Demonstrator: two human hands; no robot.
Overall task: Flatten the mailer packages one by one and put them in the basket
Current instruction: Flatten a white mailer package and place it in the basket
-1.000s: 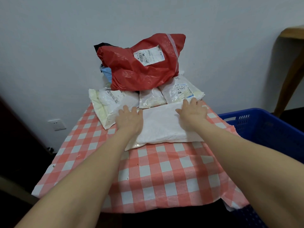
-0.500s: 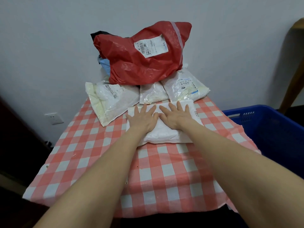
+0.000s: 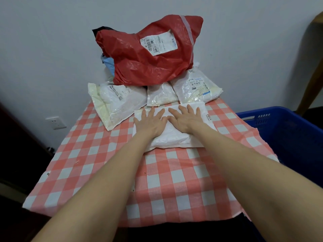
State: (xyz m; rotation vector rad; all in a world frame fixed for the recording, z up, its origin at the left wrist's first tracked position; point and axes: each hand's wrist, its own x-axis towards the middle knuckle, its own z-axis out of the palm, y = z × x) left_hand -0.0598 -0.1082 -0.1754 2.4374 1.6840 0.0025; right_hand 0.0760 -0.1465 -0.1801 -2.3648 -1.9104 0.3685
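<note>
Table covered by a red-and-white checked cloth [image 3: 174, 180], set against a plain wall. Blue basket [image 3: 279, 130] placed just beside the table's right edge, lower than the tabletop; its contents cannot be made out.

Pile stacked at the far end of the cloth, against the wall. Red mailer [image 3: 148, 63] laid on top, puffy and crumpled, white shipping label facing up. Three pale mailers seen under it: large cream mailer [image 3: 113, 102] at left, tilted, one corner hanging towards the near side; labelled mailer [image 3: 197, 88] at right; small clear mailer [image 3: 161, 96] wedged between them. Something blue [image 3: 108, 64] and something black [image 3: 103, 30] are tucked behind the red one; not identifiable.

White mailer [image 3: 173, 137] laid flat on the cloth just in front of the pile, still slightly padded in the middle.

Left hand [image 3: 150, 122] and right hand [image 3: 185, 119] are pressed palm-down on it, side by side, thumbs nearly touching. Fingers kept straight and spread; nothing is gripped by either hand.

Wall socket [image 3: 55, 122] mounted low on the wall, left of the table.
</note>
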